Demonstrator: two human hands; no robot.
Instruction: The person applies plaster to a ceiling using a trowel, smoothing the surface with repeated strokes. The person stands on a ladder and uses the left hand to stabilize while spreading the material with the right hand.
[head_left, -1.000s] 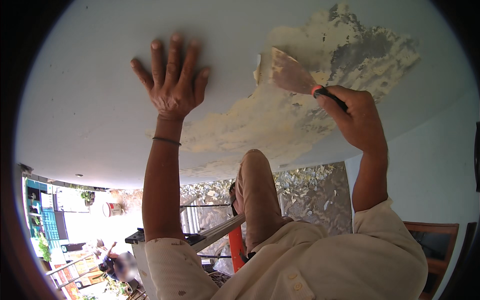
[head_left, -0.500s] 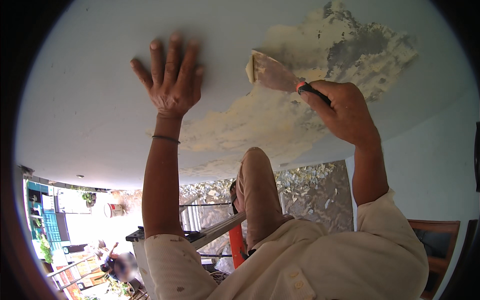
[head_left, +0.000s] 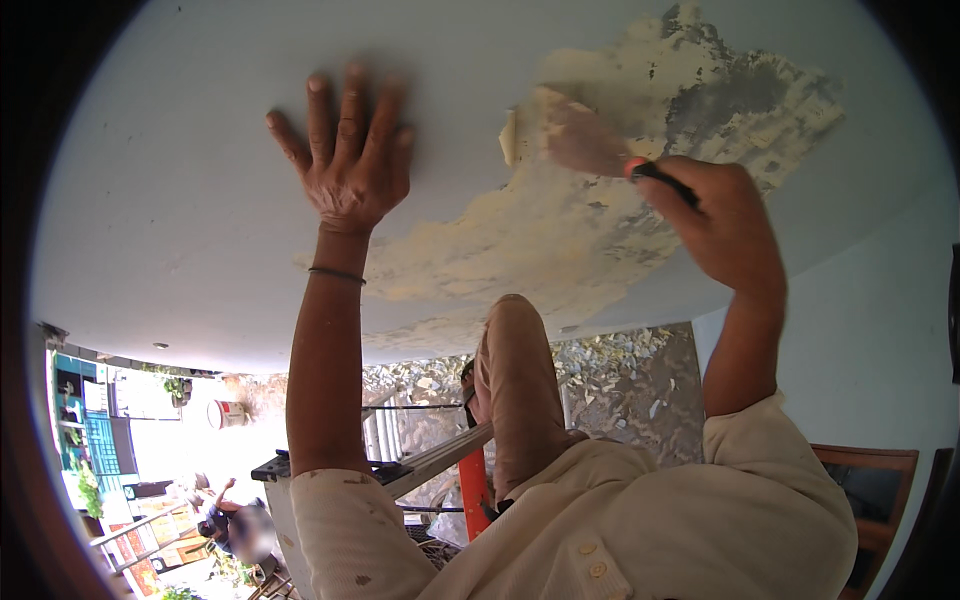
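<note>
My right hand (head_left: 722, 215) is wrapped round the black handle of a putty knife (head_left: 590, 135), whose wide blade lies near a stripped, yellowish patch (head_left: 520, 235) of the painted ceiling (head_left: 200, 230). Motion blurs the blade, so I cannot tell whether it touches the surface. Left of it, a curled paint flake (head_left: 508, 138) sticks out at the patch's edge. My left hand (head_left: 348, 165) is spread against the grey-white paint, fingers apart, holding nothing; its fingertips are partly blurred.
Below me stands a ladder (head_left: 440, 458) with an orange-red part (head_left: 473, 490); my bent leg (head_left: 515, 390) is beside it. Paint chips litter the floor (head_left: 660, 400). A bucket (head_left: 226, 414) and another person (head_left: 240, 530) are at the lower left. A wooden-framed piece (head_left: 870, 500) stands right.
The putty knife and my right hand have shifted right, pulling the blade away from the curled flake. My left hand stays nearly in the same place.
</note>
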